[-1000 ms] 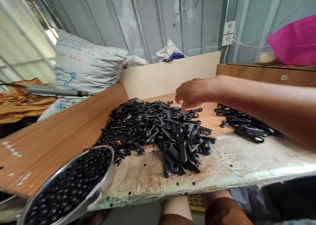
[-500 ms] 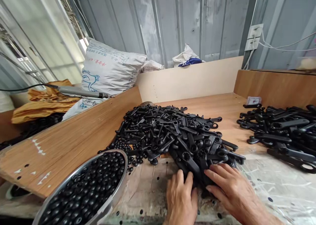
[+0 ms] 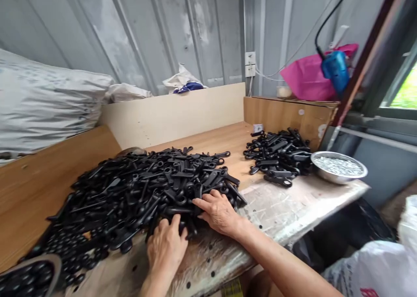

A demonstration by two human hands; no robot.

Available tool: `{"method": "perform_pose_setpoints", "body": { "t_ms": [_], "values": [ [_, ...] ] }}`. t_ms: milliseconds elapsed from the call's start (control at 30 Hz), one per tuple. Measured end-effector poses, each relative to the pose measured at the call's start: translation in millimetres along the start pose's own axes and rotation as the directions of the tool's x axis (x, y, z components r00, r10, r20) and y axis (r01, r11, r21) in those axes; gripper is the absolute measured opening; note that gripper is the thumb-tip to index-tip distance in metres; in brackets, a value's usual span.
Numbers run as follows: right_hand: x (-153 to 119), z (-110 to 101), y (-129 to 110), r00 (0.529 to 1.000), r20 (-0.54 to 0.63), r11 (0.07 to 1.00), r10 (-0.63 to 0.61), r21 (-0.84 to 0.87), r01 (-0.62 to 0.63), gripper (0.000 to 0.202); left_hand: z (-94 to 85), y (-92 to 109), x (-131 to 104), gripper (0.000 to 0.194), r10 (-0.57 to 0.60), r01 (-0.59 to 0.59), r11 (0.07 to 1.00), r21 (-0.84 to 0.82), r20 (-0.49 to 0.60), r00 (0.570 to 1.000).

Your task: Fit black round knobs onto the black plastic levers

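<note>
A large heap of black handle-shaped parts covers the middle of the wooden table. My left hand is at the heap's front edge, its curled fingers against the black parts. To its right, my right hand rests over the heap's front right side, fingers bent on the parts; what lies under its fingertips is partly hidden. Small black balls are spread at the heap's left front. A metal bowl of black balls is cut off at the lower left corner.
A smaller pile of black handles lies at the right beside a steel bowl of small silvery pieces. Wooden boards edge the table. White sacks stand at the left; a blue device hangs at the upper right.
The view has swung to the right, bringing the steel bowl, pink bag and blue device into sight. My hands are still at the heap's front, with the right hand now farther up onto it.
</note>
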State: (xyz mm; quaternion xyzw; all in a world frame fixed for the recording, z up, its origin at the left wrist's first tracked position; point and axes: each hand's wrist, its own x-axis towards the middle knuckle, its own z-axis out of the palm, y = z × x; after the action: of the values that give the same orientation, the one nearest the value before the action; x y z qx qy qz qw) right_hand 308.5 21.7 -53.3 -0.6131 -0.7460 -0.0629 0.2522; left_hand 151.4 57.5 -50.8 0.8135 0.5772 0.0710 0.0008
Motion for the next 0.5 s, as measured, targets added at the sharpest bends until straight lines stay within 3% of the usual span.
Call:
{"method": "perform_pose_setpoints", "body": {
  "t_ms": [200, 267, 300, 333, 400, 433, 500],
  "values": [
    [-9, -12, -7, 0.996, -0.089, 1.000, 0.022, -0.016, -0.024, 0.031, -4.3, -21, 6, 0.039, -0.053, 0.061, 0.969, -0.240, 0.039, 0.998],
    [-14, -14, -7, 0.991, -0.134, 1.000, 0.009, 0.015, -0.007, 0.033, -6.5, -35, 3, 0.043, -0.118, 0.112, 0.903, -0.416, 0.011, 0.993],
    [-17, -14, -5, 0.987, -0.159, 0.999, 0.002, 0.036, 0.004, 0.034, -9.1, -42, -1, 0.046, -0.169, 0.132, 0.812, -0.569, -0.012, 0.985],
    [-18, -12, -3, 0.982, -0.189, 0.998, -0.005, 0.061, 0.016, 0.035, -12.9, -48, -6, 0.048, -0.231, 0.138, 0.655, -0.743, -0.024, 0.973],
    [-21, -5, 4, 0.967, -0.253, 0.993, -0.010, 0.111, 0.039, 0.033, -22.7, -56, -21, 0.049, -0.322, 0.082, 0.193, -0.978, 0.015, 0.947],
    [-21, 0, 8, 0.960, -0.281, 0.989, -0.014, 0.136, 0.054, 0.030, -27.6, -59, -30, 0.047, -0.331, 0.051, -0.015, -0.999, 0.053, 0.942],
    [-22, 7, 12, 0.934, -0.354, 0.980, -0.036, 0.169, 0.102, 0.024, -34.3, -63, -49, 0.039, -0.312, 0.041, -0.249, -0.968, 0.120, 0.942]
  ]
}}
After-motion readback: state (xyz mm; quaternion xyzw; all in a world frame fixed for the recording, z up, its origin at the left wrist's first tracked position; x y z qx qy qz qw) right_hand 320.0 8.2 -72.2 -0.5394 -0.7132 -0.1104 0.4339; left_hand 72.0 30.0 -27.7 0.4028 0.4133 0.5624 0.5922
